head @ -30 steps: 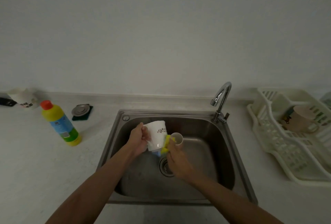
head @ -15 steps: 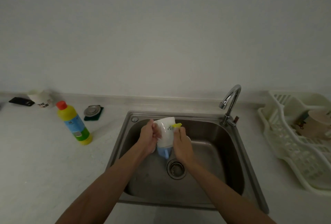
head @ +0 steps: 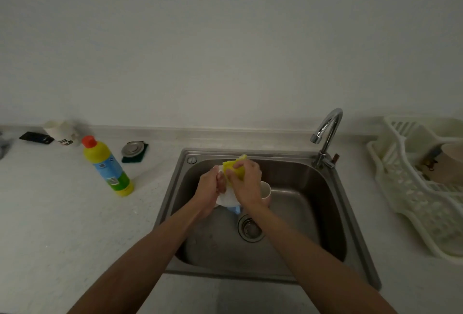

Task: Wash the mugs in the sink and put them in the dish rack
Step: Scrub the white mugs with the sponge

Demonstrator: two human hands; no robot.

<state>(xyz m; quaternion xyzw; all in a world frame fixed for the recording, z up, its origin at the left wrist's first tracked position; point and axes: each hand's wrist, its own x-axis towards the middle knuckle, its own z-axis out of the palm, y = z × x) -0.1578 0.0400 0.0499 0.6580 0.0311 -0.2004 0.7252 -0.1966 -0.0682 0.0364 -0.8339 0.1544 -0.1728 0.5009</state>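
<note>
Two bare hands work over the steel sink (head: 333, 213), close together above its rear left part. Left hand (head: 209, 189): grip closed around a white mug (head: 226, 198), held above the basin and tilted; a blue part shows at its lower end. Right hand (head: 246, 183): grip closed on a yellow sponge (head: 235, 167), pressed against the upper part of the same mug. Second mug, pale (head: 266, 190), stands inside the basin just right of the right hand, partly hidden by the wrist. Drain strainer (head: 250, 228) lies in the basin floor below the hands. Faucet (head: 325, 135) stands at the rear right corner, spout curved toward the basin. Dish rack (head: 411, 203), white plastic, sits on the bench (head: 62, 226) right of the sink and holds a beige mug (head: 451, 160), cut by the picture edge. Left of the sink: a yellow detergent bottle (head: 107, 165) with red cap, a metal sink plug (head: 132, 149) on a dark pad, and a white cup (head: 62, 135) by the wall.
</note>
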